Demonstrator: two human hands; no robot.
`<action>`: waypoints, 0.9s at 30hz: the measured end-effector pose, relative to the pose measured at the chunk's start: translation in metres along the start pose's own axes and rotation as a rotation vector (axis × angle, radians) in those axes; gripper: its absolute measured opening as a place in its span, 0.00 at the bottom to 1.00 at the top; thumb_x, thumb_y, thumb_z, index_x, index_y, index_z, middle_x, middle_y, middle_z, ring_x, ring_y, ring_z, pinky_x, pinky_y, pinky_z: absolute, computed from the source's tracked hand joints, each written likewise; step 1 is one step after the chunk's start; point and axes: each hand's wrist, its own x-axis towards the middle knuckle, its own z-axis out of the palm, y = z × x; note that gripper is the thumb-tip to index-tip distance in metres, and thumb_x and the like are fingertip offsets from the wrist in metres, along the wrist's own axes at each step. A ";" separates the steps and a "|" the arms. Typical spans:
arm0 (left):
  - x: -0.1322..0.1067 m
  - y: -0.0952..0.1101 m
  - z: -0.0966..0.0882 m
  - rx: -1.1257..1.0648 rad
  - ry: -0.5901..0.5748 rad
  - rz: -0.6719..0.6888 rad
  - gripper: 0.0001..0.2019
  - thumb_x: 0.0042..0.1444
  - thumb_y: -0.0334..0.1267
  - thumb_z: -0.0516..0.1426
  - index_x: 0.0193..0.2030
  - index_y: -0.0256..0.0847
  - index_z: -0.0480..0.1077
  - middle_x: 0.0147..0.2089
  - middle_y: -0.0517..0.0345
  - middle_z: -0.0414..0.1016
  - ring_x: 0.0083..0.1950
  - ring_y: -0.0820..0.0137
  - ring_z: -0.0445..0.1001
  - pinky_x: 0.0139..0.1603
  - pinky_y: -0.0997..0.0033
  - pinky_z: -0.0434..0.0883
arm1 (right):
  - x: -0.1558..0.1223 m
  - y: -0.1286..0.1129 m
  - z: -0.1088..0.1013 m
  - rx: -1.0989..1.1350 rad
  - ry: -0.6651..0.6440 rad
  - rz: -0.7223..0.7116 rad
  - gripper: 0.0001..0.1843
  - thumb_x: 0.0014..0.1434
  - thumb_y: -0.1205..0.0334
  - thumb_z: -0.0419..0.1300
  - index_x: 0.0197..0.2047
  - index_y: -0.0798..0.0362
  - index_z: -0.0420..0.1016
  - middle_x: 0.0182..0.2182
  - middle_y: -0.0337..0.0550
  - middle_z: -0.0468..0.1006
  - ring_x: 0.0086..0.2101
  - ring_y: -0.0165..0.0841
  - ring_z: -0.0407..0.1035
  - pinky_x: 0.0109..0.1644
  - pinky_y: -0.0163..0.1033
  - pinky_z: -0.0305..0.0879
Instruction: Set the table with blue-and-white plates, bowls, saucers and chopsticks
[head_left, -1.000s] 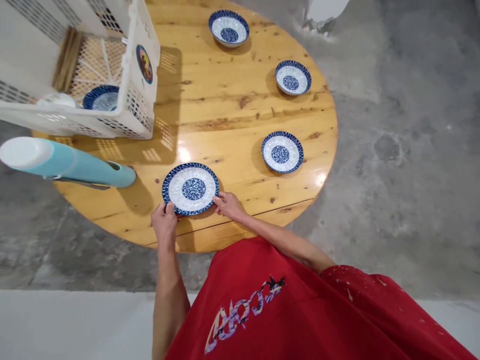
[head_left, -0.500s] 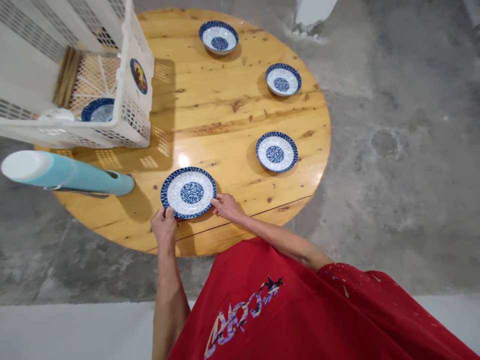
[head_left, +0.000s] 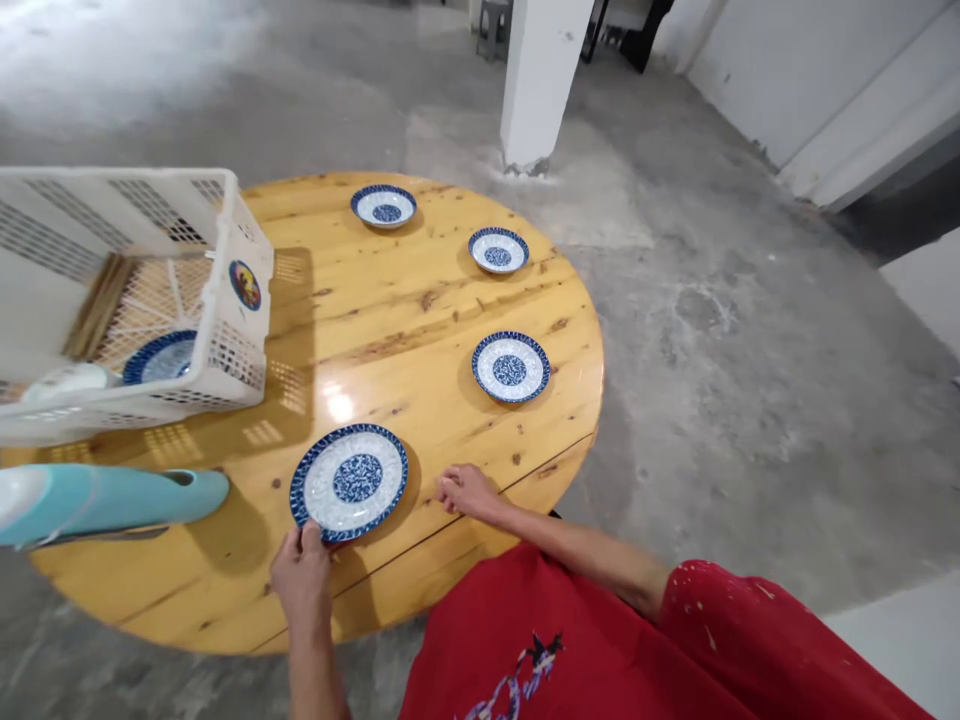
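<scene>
A blue-rimmed white plate (head_left: 358, 479) with a blue patterned centre is near the front of the round wooden table (head_left: 390, 300). My left hand (head_left: 301, 575) pinches its lower left rim between thumb and fingers. To the right of the plate, apart from it, my right hand (head_left: 469, 492) hovers low over the wood with its fingers curled and nothing visible in them. Matching dishes stand along the table's right and far side: a near one (head_left: 511, 368), a middle one (head_left: 499, 250) and a far one (head_left: 383, 206).
A white plastic crate (head_left: 240, 300) stands on the table's left, with another blue-rimmed dish (head_left: 161, 358) and wooden sticks (head_left: 100, 305) inside. In front of it stands a light-blue cylindrical container (head_left: 127, 500). A white pillar (head_left: 544, 80) rises from the concrete floor beyond.
My right hand has let go of the plate's right rim and drawn away to the right. The left hand keeps its grip. The view has tilted up, showing more floor.
</scene>
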 end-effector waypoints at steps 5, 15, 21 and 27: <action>-0.002 0.014 -0.002 0.035 0.040 -0.045 0.15 0.56 0.48 0.52 0.23 0.44 0.59 0.20 0.64 0.57 0.28 0.68 0.59 0.31 0.69 0.58 | -0.028 0.023 -0.027 0.099 0.138 0.059 0.12 0.64 0.68 0.52 0.28 0.55 0.70 0.24 0.37 0.75 0.21 0.25 0.69 0.25 0.28 0.62; -0.007 0.019 0.002 0.022 0.055 -0.071 0.14 0.52 0.49 0.51 0.24 0.44 0.62 0.21 0.63 0.60 0.28 0.67 0.61 0.31 0.69 0.60 | -0.009 0.036 -0.043 0.104 0.115 -0.031 0.14 0.61 0.54 0.56 0.28 0.54 0.71 0.22 0.38 0.74 0.18 0.25 0.66 0.21 0.29 0.60; -0.024 0.037 0.005 -0.126 0.103 -0.120 0.14 0.51 0.50 0.52 0.24 0.42 0.65 0.22 0.60 0.67 0.29 0.67 0.66 0.30 0.70 0.64 | -0.019 0.047 -0.082 0.240 0.157 -0.045 0.25 0.46 0.39 0.63 0.34 0.55 0.74 0.26 0.44 0.79 0.21 0.30 0.71 0.20 0.31 0.62; -0.062 0.021 0.008 -0.141 0.301 -0.227 0.16 0.57 0.50 0.51 0.36 0.41 0.73 0.29 0.52 0.77 0.30 0.64 0.75 0.33 0.68 0.71 | -0.036 0.073 -0.124 0.237 0.167 0.083 0.33 0.41 0.34 0.66 0.38 0.56 0.76 0.24 0.44 0.79 0.18 0.30 0.68 0.19 0.32 0.61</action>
